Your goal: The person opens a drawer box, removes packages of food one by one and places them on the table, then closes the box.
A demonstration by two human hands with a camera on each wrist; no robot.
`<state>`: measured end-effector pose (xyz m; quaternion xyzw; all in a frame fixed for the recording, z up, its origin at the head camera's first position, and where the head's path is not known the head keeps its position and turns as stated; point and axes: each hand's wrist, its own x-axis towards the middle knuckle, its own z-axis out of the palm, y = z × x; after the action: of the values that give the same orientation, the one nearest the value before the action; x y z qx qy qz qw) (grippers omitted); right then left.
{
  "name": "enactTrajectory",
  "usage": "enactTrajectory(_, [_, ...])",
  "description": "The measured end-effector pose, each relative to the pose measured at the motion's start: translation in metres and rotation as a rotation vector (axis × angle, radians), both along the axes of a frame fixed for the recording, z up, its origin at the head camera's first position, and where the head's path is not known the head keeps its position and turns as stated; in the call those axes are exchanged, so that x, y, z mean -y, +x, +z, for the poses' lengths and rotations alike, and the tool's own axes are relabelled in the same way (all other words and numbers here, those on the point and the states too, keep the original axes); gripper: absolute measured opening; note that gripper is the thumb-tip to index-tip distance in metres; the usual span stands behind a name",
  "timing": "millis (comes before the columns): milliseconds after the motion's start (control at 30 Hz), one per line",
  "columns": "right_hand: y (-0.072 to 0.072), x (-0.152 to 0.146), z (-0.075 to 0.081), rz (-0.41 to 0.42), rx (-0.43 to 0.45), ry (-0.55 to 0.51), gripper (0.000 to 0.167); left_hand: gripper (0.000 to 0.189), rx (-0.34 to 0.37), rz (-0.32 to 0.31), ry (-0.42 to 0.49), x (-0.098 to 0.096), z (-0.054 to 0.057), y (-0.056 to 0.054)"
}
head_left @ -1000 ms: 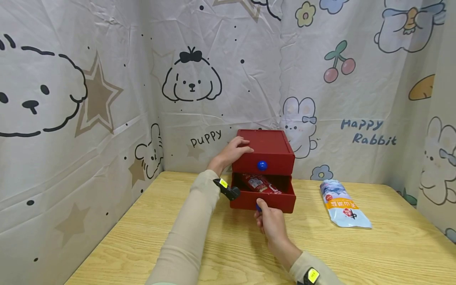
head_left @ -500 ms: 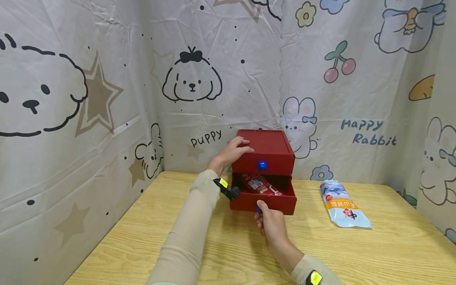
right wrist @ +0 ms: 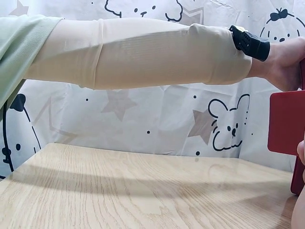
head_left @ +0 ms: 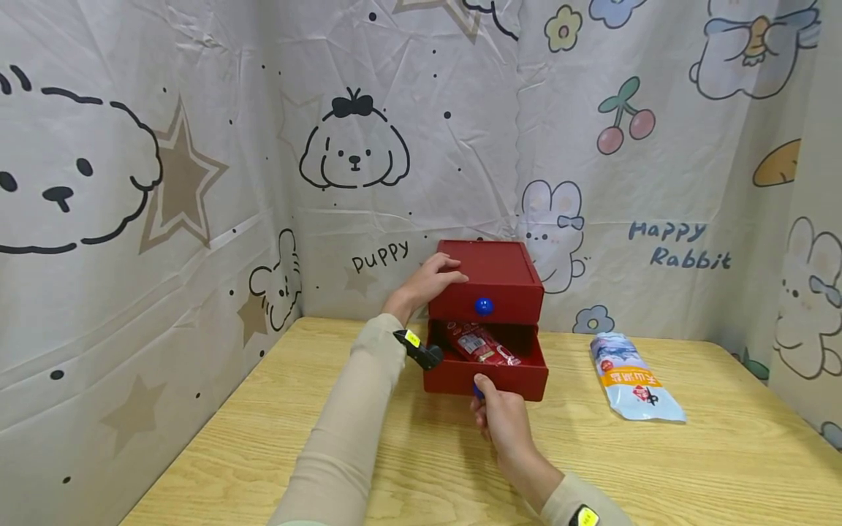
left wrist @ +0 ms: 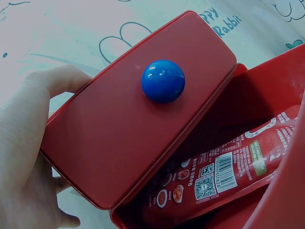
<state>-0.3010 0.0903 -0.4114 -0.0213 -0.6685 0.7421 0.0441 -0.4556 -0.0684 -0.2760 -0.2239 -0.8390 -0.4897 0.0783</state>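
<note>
A red two-drawer box (head_left: 490, 261) stands toward the back of the table, its upper drawer closed behind a blue knob (left wrist: 163, 81). My left hand (head_left: 426, 281) grips the box's upper left edge, with bent fingers over the top and side. The lower drawer (head_left: 483, 381) is pulled partway out. At its front, my right hand (head_left: 508, 424) pinches the lower blue knob (head_left: 478, 390), which the thumb mostly covers. Inside that drawer lies a red printed packet (left wrist: 217, 176), showing a barcode and small food pictures. In the right wrist view only a sliver of the right hand shows.
To the right, a light blue and orange printed bag (head_left: 634, 376) lies flat on the wooden table (head_left: 395, 460). Cloth curtains (head_left: 447, 146) with cartoon dogs and rabbits hang close behind the box and along both sides.
The lower drawer has slid slightly farther out toward me, with my right hand on its knob. More of the red packet shows. My left hand keeps its place on the box.
</note>
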Motion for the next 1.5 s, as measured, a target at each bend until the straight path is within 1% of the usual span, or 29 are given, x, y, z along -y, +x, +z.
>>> enactTrajectory(233, [0.003, 0.000, 0.001, 0.001, 0.004, -0.004, 0.051, 0.053, 0.009, -0.003, -0.012, 0.000, 0.000, 0.000])
enactTrajectory(400, [0.005, -0.001, 0.002, 0.005, 0.011, 0.005, 0.052, 0.053, 0.008, -0.004, -0.001, -0.001, 0.002, 0.002])
enactTrajectory(500, [0.007, -0.001, 0.002, 0.009, 0.013, 0.009, 0.052, 0.053, 0.008, -0.002, -0.005, -0.001, 0.001, 0.000])
enactTrajectory(633, [0.008, -0.001, 0.003, 0.010, 0.021, 0.009, 0.052, 0.054, 0.011, -0.001, 0.000, -0.001, -0.002, -0.006])
enactTrajectory(800, [0.010, -0.001, 0.002, 0.010, 0.024, 0.019, 0.052, 0.053, 0.018, -0.012, 0.020, 0.001, -0.009, -0.023])
enactTrajectory(867, [0.011, -0.001, 0.002, 0.011, 0.025, 0.020, 0.052, 0.054, 0.023, -0.018, 0.026, 0.002, -0.010, -0.027])
enactTrajectory(1033, [0.014, -0.001, 0.002, 0.018, 0.043, 0.028, 0.052, 0.055, 0.040, -0.034, 0.034, 0.004, -0.009, -0.028])
enactTrajectory(1267, [0.018, -0.002, 0.001, 0.033, 0.064, 0.049, 0.052, 0.055, 0.033, -0.030, 0.032, 0.004, -0.010, -0.029])
enactTrajectory(1500, [0.021, -0.002, 0.001, 0.038, 0.082, 0.057, 0.052, 0.056, 0.046, -0.041, 0.025, 0.004, -0.008, -0.024])
